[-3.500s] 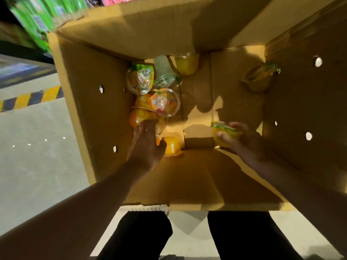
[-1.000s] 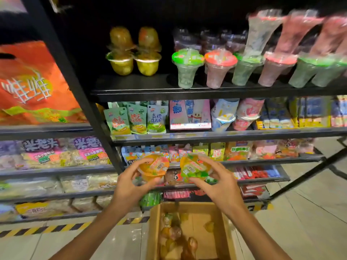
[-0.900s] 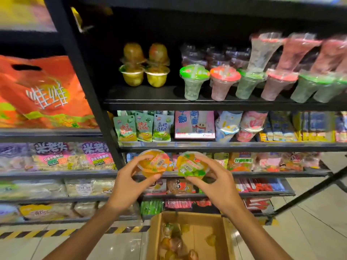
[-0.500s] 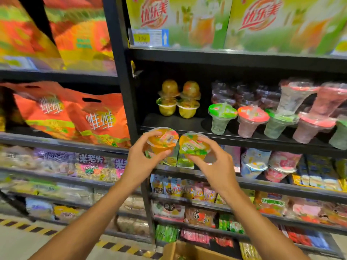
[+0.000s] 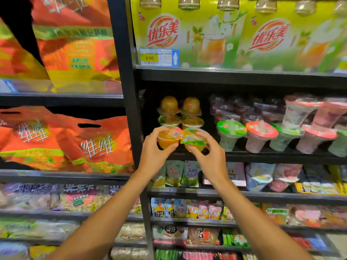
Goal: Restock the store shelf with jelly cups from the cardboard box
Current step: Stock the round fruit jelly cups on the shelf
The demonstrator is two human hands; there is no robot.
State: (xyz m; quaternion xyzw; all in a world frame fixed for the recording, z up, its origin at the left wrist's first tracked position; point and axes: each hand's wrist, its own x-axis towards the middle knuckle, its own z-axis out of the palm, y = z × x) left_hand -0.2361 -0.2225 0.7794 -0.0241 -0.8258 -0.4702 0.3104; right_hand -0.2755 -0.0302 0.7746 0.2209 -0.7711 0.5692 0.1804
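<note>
Holding: two jelly cups, side by side, touching
Left hand (image 5: 153, 151): fingers curled round orange cup (image 5: 169, 137)
Right hand (image 5: 210, 156): fingers pinch green-lidded cup (image 5: 193, 140)
Place: just before stacked cups (image 5: 180, 113) on shelf (image 5: 272, 157)

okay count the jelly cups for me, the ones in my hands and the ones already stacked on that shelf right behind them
Jelly cups in hand: 2, one in the left hand, one in the right hand
Stacked jelly cups on the shelf: 4, in two stacks
Total: 6
</note>
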